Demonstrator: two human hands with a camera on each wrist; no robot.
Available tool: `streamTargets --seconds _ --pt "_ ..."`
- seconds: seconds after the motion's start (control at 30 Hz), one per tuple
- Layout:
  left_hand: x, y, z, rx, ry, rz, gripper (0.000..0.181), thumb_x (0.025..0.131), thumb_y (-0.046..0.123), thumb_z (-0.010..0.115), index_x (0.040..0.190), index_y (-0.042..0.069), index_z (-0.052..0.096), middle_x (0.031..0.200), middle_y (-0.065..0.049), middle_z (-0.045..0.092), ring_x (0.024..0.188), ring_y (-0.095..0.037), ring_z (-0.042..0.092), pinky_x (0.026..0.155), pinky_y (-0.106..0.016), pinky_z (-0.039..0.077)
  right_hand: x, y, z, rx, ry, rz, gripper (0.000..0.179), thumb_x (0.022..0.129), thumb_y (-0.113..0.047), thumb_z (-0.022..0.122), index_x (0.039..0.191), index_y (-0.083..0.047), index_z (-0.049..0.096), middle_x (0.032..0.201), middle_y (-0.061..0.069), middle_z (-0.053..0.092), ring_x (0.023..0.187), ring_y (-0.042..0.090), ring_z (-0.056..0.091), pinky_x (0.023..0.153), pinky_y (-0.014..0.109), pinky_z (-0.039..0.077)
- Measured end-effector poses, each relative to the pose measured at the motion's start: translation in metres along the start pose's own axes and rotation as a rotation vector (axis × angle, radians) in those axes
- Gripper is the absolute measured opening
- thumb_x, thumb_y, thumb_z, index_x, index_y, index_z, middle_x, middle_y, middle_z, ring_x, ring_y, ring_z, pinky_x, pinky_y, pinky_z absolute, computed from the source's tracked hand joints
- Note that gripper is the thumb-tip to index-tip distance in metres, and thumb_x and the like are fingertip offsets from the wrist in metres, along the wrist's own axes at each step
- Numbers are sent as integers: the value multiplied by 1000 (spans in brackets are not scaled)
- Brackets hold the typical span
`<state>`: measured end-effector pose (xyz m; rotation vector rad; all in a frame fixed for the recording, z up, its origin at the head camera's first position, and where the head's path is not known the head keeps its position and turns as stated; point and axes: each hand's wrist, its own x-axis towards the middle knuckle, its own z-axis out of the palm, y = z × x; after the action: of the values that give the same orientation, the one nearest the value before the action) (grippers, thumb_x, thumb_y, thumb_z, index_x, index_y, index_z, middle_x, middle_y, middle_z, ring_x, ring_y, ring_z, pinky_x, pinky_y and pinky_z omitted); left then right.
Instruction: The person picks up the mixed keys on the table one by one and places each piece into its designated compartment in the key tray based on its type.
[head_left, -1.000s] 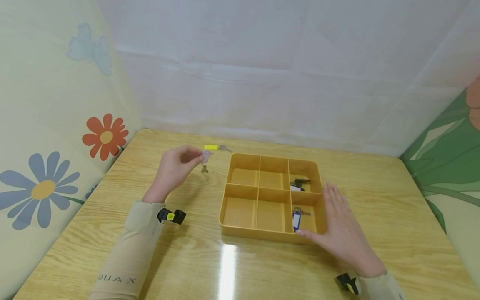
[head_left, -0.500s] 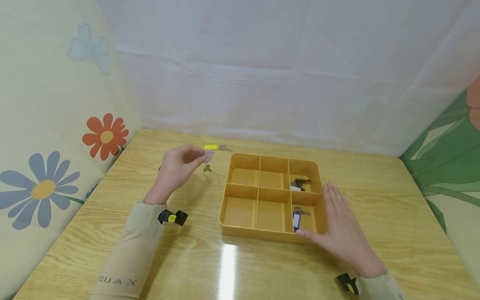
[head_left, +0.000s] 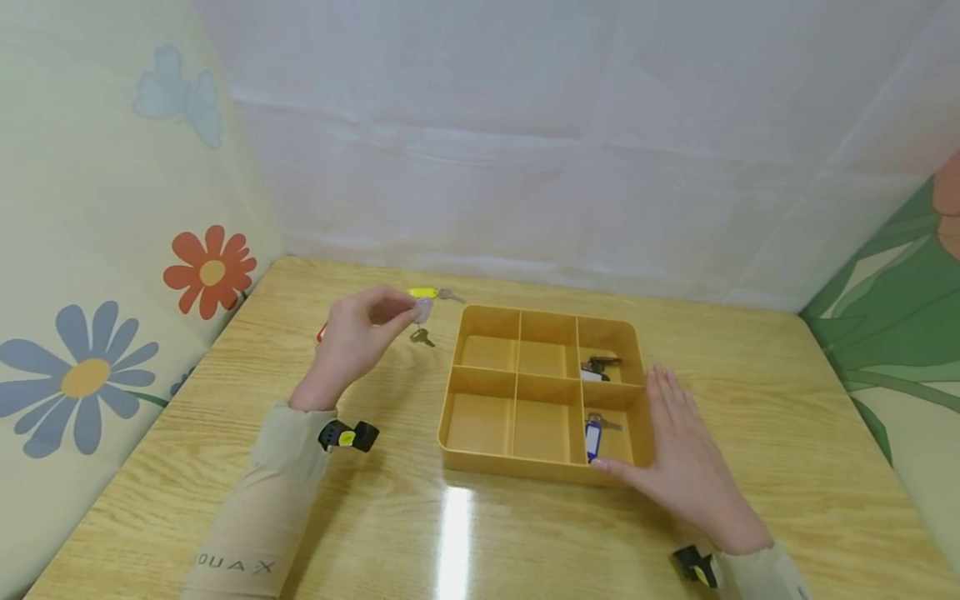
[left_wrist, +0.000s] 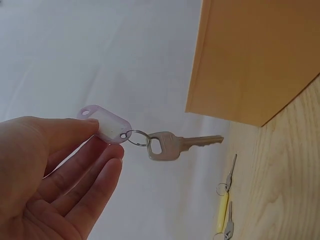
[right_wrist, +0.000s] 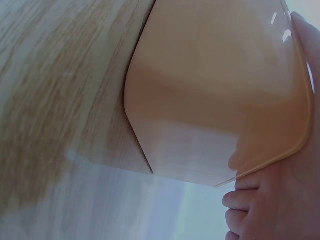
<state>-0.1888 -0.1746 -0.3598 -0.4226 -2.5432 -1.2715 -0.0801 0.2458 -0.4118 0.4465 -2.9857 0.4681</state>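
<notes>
In the head view, a red tag [head_left: 322, 333] at nine o'clock from the left hand [head_left: 354, 337] is mostly hidden by that hand, and a divider [head_left: 617, 395] covers part of the white-labelled tag [head_left: 592, 377] at two o'clock in the box [head_left: 517, 469]. The left wrist view cuts off the box at one o'clock and the lowest key's [left_wrist: 229, 227] ring at five; the right wrist view crops the right hand [right_wrist: 282, 200] at four.

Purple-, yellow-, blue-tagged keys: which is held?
The metal key on the purple plastic tag, in the left hand; the yellow-tagged key lies on the wooden table, the blue-tagged key inside the orange tray.
</notes>
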Motion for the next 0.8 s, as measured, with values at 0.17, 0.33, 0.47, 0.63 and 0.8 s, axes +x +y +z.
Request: streamTargets --seconds 0.17,0.33,0.47,0.63,0.8 --pt "0 4 -1 0 5 20 17 96 24 75 107 11 75 101 -1 75 90 -21 71 79 -42 57 1 0 -1 3 -5 3 129 83 -73 68 161 -3 -7 167 14 -10 153 40 2 122 45 -1" --pt "0 7 -1 -5 12 34 17 95 23 76 107 12 75 100 0 76 90 -20 71 80 -41 56 1 0 0 3 -2 2 129 82 -74 68 161 -2 -5 167 15 -9 153 40 2 122 45 -1" --pt "1 9 0 -19 21 46 16 96 23 75 107 11 76 100 0 76 90 -20 71 81 -40 56 1 0 0 5 1 -3 129 83 -74 68 161 -2 -5 167 15 -8 153 40 2 122 45 -1" --pt "3 14 1 -23 29 71 16 95 20 76 108 10 76 100 -1 76 89 -19 72 80 -40 57 1 0 0 2 2 -9 128 83 -73 68 161 -3 -6 167 15 -8 153 40 3 122 44 -1" --pt "3 19 2 -28 28 92 16 95 19 76 108 11 76 100 -1 76 90 -18 72 81 -40 58 1 1 0 2 3 -8 129 82 -74 68 161 -3 -5 167 15 -7 152 41 4 123 45 0"
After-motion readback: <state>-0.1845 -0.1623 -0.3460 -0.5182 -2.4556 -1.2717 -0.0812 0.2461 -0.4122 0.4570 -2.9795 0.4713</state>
